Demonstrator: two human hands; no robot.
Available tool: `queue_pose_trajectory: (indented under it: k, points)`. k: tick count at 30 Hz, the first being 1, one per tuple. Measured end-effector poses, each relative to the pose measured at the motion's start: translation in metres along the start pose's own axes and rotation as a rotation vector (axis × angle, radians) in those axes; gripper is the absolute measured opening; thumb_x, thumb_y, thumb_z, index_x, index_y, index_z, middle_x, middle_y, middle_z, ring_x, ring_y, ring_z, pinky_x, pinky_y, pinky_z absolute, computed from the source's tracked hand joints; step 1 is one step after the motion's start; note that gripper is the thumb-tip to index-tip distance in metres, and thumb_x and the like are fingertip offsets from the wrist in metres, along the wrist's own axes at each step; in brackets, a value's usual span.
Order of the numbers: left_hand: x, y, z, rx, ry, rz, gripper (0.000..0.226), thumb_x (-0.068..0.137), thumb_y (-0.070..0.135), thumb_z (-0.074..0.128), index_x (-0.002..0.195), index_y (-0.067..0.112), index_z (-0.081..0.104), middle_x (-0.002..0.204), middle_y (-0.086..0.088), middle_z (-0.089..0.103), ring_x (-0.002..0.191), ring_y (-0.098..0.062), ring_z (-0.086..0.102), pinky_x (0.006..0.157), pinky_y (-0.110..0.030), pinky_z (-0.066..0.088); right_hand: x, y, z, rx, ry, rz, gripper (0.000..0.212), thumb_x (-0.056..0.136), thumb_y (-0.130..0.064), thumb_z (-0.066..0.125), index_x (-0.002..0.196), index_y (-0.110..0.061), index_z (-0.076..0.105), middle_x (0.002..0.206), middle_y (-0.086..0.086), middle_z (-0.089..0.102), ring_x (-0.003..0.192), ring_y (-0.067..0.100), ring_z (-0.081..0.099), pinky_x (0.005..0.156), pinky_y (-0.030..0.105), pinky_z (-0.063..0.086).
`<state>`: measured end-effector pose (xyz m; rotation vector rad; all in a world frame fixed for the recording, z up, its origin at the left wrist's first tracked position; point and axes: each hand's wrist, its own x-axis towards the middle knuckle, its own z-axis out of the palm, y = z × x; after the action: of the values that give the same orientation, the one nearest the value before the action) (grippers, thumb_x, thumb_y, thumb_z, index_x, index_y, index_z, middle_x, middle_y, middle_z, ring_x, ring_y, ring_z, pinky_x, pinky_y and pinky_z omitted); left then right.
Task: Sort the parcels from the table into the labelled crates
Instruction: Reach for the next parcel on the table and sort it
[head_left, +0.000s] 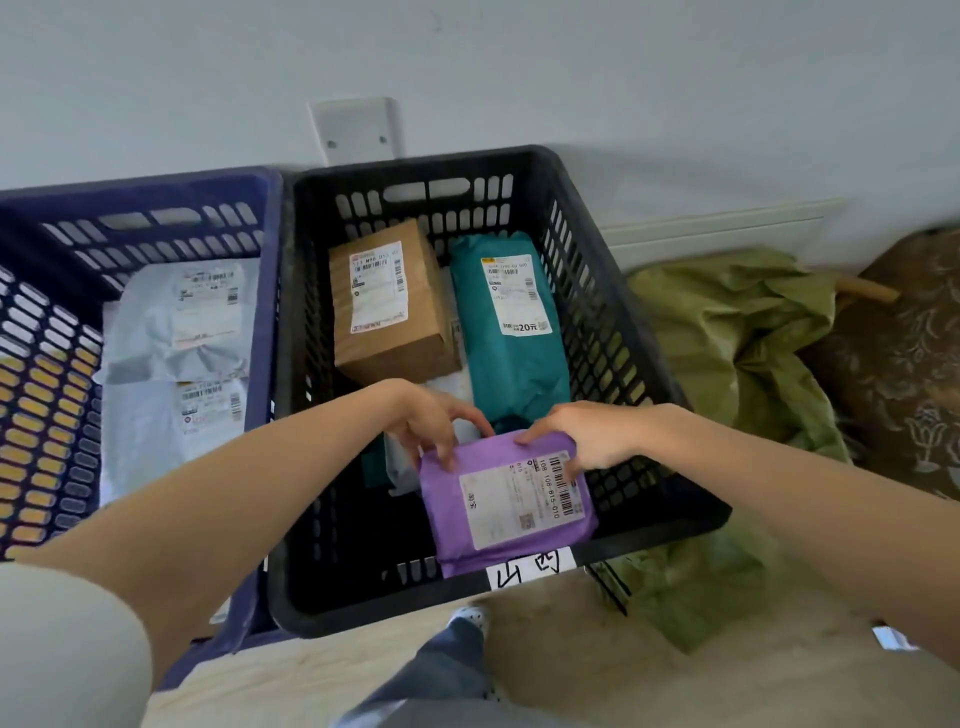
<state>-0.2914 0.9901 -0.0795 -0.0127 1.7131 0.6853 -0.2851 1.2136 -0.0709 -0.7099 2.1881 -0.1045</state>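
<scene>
The black crate (363, 616) is holding a brown box (389, 312) and a teal parcel (511, 358), and the blue crate (262, 312) is holding white mailers (171, 338). The left hand (426, 415) and right hand (589, 436) are gripping a purple parcel (467, 540) with a white label at the black crate's near rim.

left crate (156, 189): just left of right crate (597, 291), two parcels (182, 322) inside
right crate: box (389, 306) back left, soft parcel (511, 332) right of it
flat parcel (506, 501): over right crate's near rim, between left hand (426, 415) and right hand (582, 436)
</scene>
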Motion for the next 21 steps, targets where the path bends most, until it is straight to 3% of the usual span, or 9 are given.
queue_pose_trajectory:
  k: [3,6,10,15,18,21]
  points:
    - [0.007,-0.002,0.009,0.143,0.107,0.042,0.064,0.086,-0.009,0.060,0.135,0.030,0.044,0.098,0.002,0.051,0.082,-0.020,0.061,0.047,-0.027,0.054,0.005,-0.004,0.005,-0.041,-0.088,0.005,0.086,0.079,-0.021,0.079,0.149,-0.033,0.031,0.136,0.001,0.051,0.116,0.020,0.053,0.099,0.035,0.044]
    - [0.014,-0.007,0.019,0.253,0.157,0.074,0.064,0.086,-0.007,0.061,0.138,0.026,0.043,0.099,0.003,0.048,0.091,-0.024,0.058,0.060,-0.033,0.057,0.008,-0.009,0.010,-0.074,-0.162,-0.025,0.087,0.078,-0.023,0.079,0.150,-0.029,0.030,0.134,0.000,0.053,0.118,0.022,0.054,0.100,0.033,0.043]
    - [0.022,-0.013,0.032,0.475,0.240,0.128,0.062,0.084,-0.005,0.059,0.139,0.017,0.040,0.132,-0.008,0.047,0.110,-0.021,0.050,0.076,-0.026,0.043,0.014,-0.013,0.019,-0.148,-0.246,-0.009,0.096,0.080,-0.025,0.076,0.154,-0.030,0.014,0.153,0.009,0.030,0.135,0.027,0.036,0.111,0.038,0.033]
    - [0.027,-0.016,0.039,0.736,0.301,0.143,0.066,0.088,0.000,0.048,0.147,0.025,0.031,0.141,-0.011,0.048,0.122,-0.027,0.051,0.096,-0.032,0.043,0.017,-0.013,0.026,-0.256,-0.296,0.026,0.097,0.087,-0.023,0.069,0.153,-0.036,-0.001,0.159,0.010,0.012,0.141,0.030,0.027,0.110,0.035,0.033]
    - [0.019,-0.013,0.045,0.971,0.352,0.149,0.067,0.093,0.003,0.045,0.150,0.030,0.025,0.134,-0.013,0.052,0.116,-0.031,0.056,0.082,-0.033,0.043,0.016,-0.014,0.025,-0.324,-0.319,0.030,0.095,0.088,-0.016,0.067,0.153,-0.038,0.001,0.160,0.006,0.009,0.139,0.031,0.032,0.109,0.040,0.037]
    - [0.007,-0.016,0.049,1.227,0.410,0.151,0.055,0.097,0.009,0.042,0.149,0.025,0.030,0.131,-0.015,0.044,0.113,-0.035,0.055,0.077,-0.039,0.044,0.018,-0.020,0.019,-0.420,-0.307,-0.008,0.079,0.090,-0.016,0.062,0.152,-0.034,0.015,0.152,0.009,0.030,0.128,0.031,0.045,0.101,0.042,0.045]
